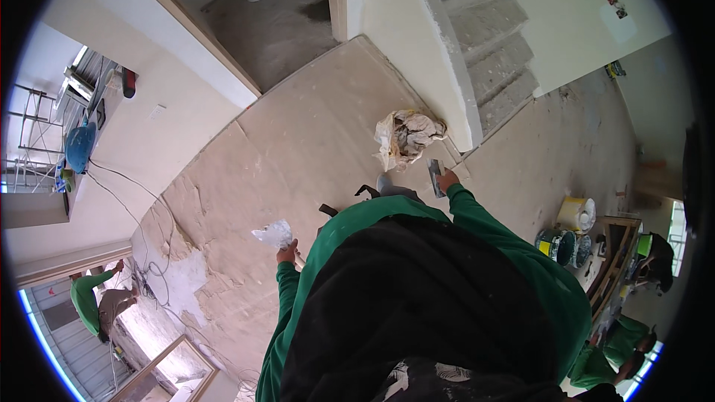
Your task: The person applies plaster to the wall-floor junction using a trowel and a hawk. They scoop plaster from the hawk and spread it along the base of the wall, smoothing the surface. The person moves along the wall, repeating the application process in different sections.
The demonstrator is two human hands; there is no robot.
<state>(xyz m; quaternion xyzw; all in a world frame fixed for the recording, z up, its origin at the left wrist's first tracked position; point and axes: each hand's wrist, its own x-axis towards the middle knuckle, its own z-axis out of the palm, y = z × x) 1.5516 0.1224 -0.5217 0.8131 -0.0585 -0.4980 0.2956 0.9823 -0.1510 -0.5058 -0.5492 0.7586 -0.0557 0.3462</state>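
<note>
At the lower middle of the view, my left hand (pixel 287 251) is closed on a putty knife (pixel 274 234), whose wide blade is coated with white material. To its right, my right hand (pixel 449 180) grips a flat metal trowel (pixel 435 175), held out over the pale, covered floor. Just beyond the trowel, a crumpled heap of dirty sheeting (pixel 408 138) lies at the foot of the curved stair wall. My green sleeves and dark clothing fill the lower middle.
Dusty stairs (pixel 495 59) rise beyond the curved wall (pixel 454 82). A doorway (pixel 264 45) opens ahead, with buckets inside. Cables (pixel 160 268) trail on the left floor near a co-worker (pixel 93 301). On the right are several buckets (pixel 573 216), a wooden frame (pixel 611 268) and other people (pixel 618 346).
</note>
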